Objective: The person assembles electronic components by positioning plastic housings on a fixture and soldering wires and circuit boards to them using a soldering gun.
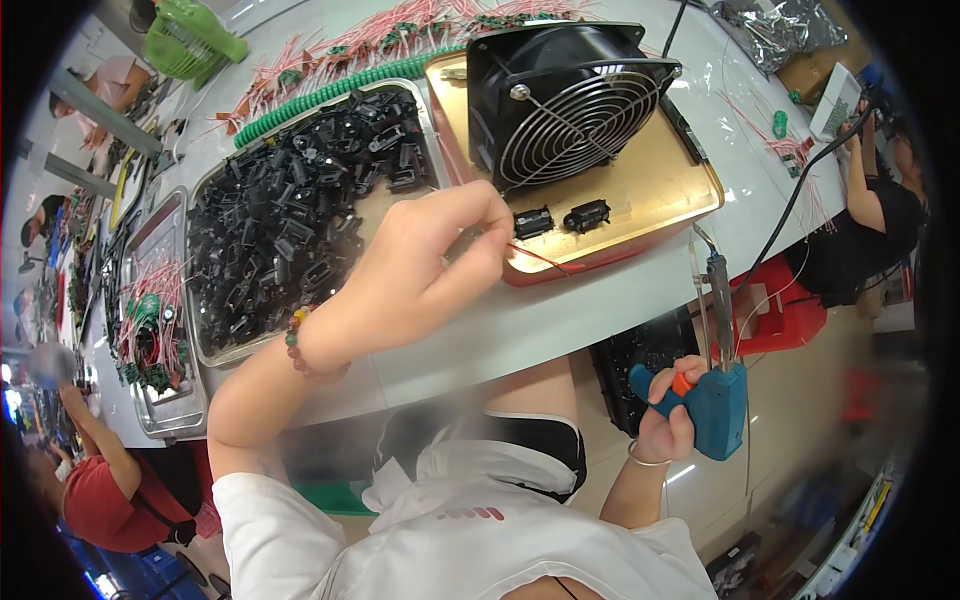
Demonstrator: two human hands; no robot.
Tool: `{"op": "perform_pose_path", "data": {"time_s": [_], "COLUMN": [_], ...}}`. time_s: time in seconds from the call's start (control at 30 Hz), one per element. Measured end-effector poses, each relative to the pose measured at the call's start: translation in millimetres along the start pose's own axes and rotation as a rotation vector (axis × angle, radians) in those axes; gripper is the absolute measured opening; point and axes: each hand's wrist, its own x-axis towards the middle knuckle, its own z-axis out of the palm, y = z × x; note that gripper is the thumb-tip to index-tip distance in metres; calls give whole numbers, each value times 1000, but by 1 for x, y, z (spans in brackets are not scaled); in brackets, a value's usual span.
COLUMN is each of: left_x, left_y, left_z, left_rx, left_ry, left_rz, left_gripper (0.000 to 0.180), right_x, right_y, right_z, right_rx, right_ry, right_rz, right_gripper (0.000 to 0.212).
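Observation:
My left hand (432, 255) is closed in a pinch on a thin red wire (548, 262), whose free end sticks out to the right past my fingertips. It hovers at the front left corner of a gold-topped box (640, 215). Two small black plastic housings (587, 215) lie on that box, in front of a black fan (570, 120) with a round wire guard. Lower right, past the table's front edge, my right hand (668, 415) grips a blue soldering gun (722, 415) with an orange trigger. Its metal tip points up, apart from the wire.
A metal tray (432, 125) heaped with black plastic housings (285, 215) stands left of the box. Behind it runs a green coiled cord (345, 97), with pink-wired boards beyond. Another tray (160, 235) holds more wired boards. A black cable (800, 185) hangs at right. Other people sit nearby.

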Motion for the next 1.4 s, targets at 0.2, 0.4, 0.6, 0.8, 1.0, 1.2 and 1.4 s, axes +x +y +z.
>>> {"op": "perform_pose_path", "data": {"time_s": [0.2, 0.4, 0.6, 0.8, 1.0, 1.2, 1.4], "left_x": [4, 7, 9, 8, 10, 4, 4], "left_y": [-7, -11, -18, -17, -20, -24, -19], "left_z": [2, 2, 1, -4, -2, -5, -3], "left_rx": [-53, -67, -113, -31, -11, -54, -85], "left_ry": [29, 58, 79, 59, 108, 83, 78], "left_rz": [-68, -58, -91, -130, -30, -94, -110], "left_gripper": [12, 12, 13, 10, 13, 13, 13], "right_x": [2, 3, 3, 0, -5, -4, -5], "right_y": [-6, -13, -17, -25, -25, -25, -29], "right_z": [14, 29, 41, 43, 46, 55, 52], "right_rx": [-2, 8, -53, -268, -313, -260, -290], "right_ry": [-16, -65, -59, -200, -148, -135, -155], "right_rz": [23, 19, 78, 66, 82, 128, 126], "right_gripper": [44, 44, 44, 51, 49, 47, 46]}}
